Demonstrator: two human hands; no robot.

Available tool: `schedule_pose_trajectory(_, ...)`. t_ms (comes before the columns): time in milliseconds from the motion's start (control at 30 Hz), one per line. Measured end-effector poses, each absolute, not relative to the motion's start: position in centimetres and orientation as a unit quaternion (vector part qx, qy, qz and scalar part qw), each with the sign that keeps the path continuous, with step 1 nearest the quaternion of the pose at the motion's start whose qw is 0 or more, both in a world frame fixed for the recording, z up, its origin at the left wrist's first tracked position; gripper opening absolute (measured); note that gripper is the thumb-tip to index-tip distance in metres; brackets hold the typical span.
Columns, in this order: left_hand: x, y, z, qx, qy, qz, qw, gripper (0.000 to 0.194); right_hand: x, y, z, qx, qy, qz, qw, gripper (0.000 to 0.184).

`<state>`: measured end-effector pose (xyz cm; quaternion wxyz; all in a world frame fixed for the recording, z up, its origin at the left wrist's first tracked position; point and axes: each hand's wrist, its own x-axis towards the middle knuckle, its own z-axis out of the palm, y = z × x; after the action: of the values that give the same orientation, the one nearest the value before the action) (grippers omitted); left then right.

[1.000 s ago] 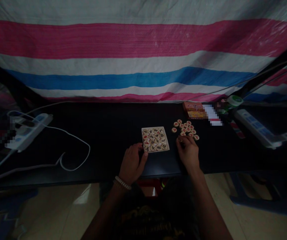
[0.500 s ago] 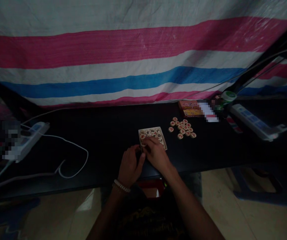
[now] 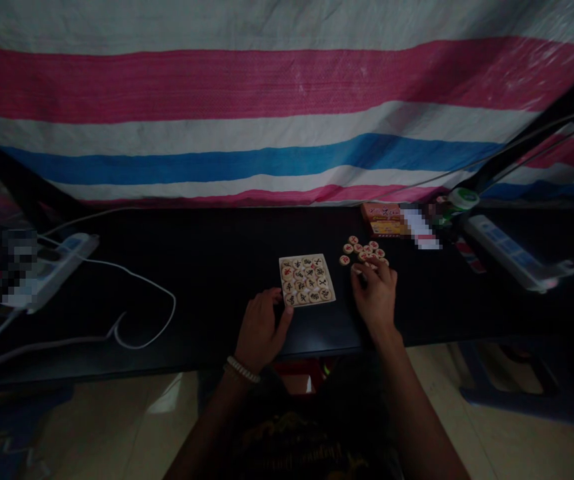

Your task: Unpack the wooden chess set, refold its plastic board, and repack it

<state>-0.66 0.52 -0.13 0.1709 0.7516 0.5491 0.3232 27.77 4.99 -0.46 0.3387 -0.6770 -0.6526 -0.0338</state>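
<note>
Near the middle of the table, a shallow white tray [image 3: 308,306] holds rows of round wooden xiangqi pieces, mostly with black characters and one with a red one. My left hand [image 3: 263,328] is at its near left corner, thumb and fingers closed against two edges. A loose cluster of red-marked xiangqi pieces [image 3: 353,240] lies to the right. Over the near side of that cluster is my right hand [image 3: 379,293], its fingers bent down and thumb close to the forefinger. The pieces under those fingertips are mostly hidden.
An orange-red box [image 3: 381,220] stands behind the loose pieces, beside a green-lidded container [image 3: 463,199]. One power strip [image 3: 507,253] lies at right, another [image 3: 61,270] at left with a white cable [image 3: 174,307]. A striped tarp [image 3: 247,167] hangs behind.
My right hand has left the tray and moved right to the loose pieces, uncovering the tray's near rows. My left hand has stayed at the tray's corner.
</note>
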Motion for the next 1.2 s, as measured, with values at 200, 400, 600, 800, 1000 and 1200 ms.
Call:
schedule_pose_trajectory(200, -0.7, 0.5, -0.2, 0.756, 0.543, 0.324, 0.166, 0.035, 20.0, 5.3, 1.6, -0.538, -0.744, 0.14, 0.37, 0.028)
schedule_pose_trajectory(400, -0.8, 0.5, -0.2, 0.758, 0.543, 0.321, 0.164, 0.035, 15.3, 7.5, 1.8, -0.466, -0.797, 0.222, 0.313, 0.027)
schedule_pose_trajectory(600, -0.8, 0.4, -0.3, 0.755, 0.548, 0.316, 0.172, 0.034, 19.8, 6.0, 1.7, -0.522, -0.741, 0.174, 0.386, 0.016)
schedule_pose_trajectory(800, -0.8, 0.5, -0.3, 0.758, 0.543, 0.321, 0.167, 0.034, 27.2, 3.8, -0.5, -0.64, -0.684, 0.028, 0.347, 0.016)
schedule_pose_trajectory(1000, -0.8, 0.5, -0.4, 0.764, 0.54, 0.318, 0.157, 0.034, 31.2, 3.3, -2.2, -0.709, -0.637, -0.064, 0.295, 0.071)
schedule_pose_trajectory(1200, -0.8, 0.6, -0.4, 0.764, 0.537, 0.32, 0.157, 0.033, 32.7, 7.0, -2.8, -0.711, -0.666, -0.018, 0.223, 0.099)
